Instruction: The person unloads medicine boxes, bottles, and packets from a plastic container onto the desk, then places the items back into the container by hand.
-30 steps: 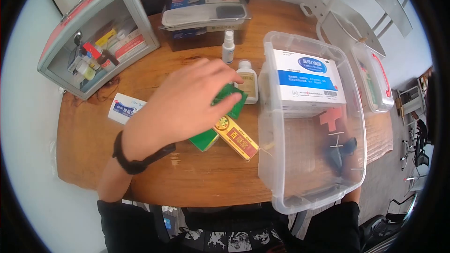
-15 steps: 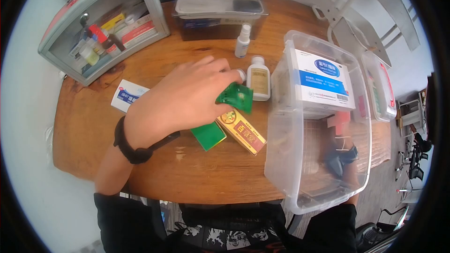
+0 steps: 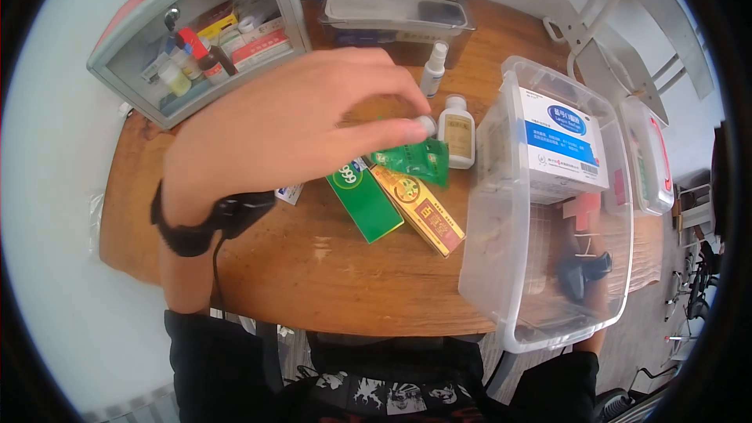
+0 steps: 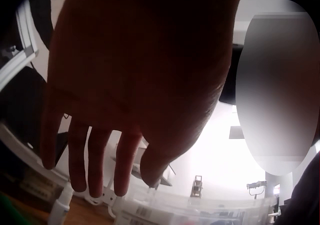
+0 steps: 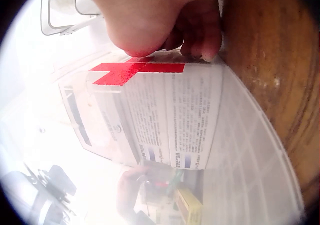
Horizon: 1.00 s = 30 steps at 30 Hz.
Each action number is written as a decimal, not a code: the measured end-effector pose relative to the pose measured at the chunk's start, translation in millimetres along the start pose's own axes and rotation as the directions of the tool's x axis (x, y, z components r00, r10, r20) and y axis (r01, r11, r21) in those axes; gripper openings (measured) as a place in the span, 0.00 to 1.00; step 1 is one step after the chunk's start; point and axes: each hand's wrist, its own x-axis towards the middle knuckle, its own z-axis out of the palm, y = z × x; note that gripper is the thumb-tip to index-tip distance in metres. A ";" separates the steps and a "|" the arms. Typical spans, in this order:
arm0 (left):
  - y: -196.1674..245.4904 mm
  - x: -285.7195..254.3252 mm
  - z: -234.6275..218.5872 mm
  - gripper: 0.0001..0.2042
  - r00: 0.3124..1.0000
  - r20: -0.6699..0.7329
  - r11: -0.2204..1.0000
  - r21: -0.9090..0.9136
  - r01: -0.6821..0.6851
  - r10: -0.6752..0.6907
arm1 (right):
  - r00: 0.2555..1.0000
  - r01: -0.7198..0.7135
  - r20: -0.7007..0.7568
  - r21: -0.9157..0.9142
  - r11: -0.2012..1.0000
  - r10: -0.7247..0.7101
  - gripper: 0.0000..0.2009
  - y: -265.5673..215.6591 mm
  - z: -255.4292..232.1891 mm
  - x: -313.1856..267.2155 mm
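Green sachet (image 3: 413,159), clear red-crossed bin (image 3: 548,321)

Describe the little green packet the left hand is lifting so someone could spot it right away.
On the round wooden table, left of the clear plastic bin, the left hand pinches a green sachet above the boxes. Unlike the green box and the red-and-yellow box lying flat below, it is soft, crinkled and held up.
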 end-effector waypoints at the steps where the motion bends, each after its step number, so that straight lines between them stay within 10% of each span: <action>1: 2.0 -6.0 -10.2 0.19 1.000 -0.018 1.000 0.008 -0.003 0.004 | 1.000 0.011 0.005 0.000 1.000 -0.011 0.26 0.9 -1.7 -11.5; 7: -10.9 -20.6 -15.3 0.25 0.958 0.276 0.994 -0.090 -0.058 0.081 | 0.997 0.065 0.033 -0.018 0.998 -0.064 0.26 8.8 0.4 -76.4; 14: -15.2 -7.7 5.6 0.23 0.931 0.365 0.998 0.054 -0.024 0.002 | 0.992 0.119 0.047 -0.062 0.991 -0.116 0.26 5.9 -4.6 -49.9; 15: -15.9 -8.0 5.7 0.22 0.931 0.365 0.998 0.058 -0.035 0.011 | 0.991 0.127 0.039 -0.068 0.990 -0.124 0.26 -3.5 7.4 26.6; 16: -14.1 -6.7 5.3 0.22 0.926 0.376 0.997 0.059 -0.051 0.025 | 0.991 0.136 0.027 -0.073 0.988 -0.134 0.26 7.0 -11.2 -62.1; 18: -8.6 -3.6 5.3 0.21 0.928 0.367 0.996 0.084 0.033 -0.061 | 0.987 0.157 -0.007 -0.089 0.984 -0.158 0.26 -5.9 2.0 40.8; 19: -8.2 -1.6 5.9 0.21 0.924 0.381 0.996 0.084 0.006 -0.038 | 0.985 0.166 -0.029 -0.100 0.981 -0.170 0.26 6.0 -34.1 -72.3; 20: -9.3 -0.1 6.5 0.21 0.929 0.370 0.998 0.063 0.003 -0.026 | 0.982 0.175 -0.053 -0.114 0.978 -0.182 0.26 -5.3 -17.2 22.5; 30: 17.0 -18.4 -29.4 0.24 0.998 0.057 0.981 -0.196 -0.017 0.028 | 0.949 0.242 -0.153 -0.202 0.949 -0.275 0.26 -6.6 -23.0 35.2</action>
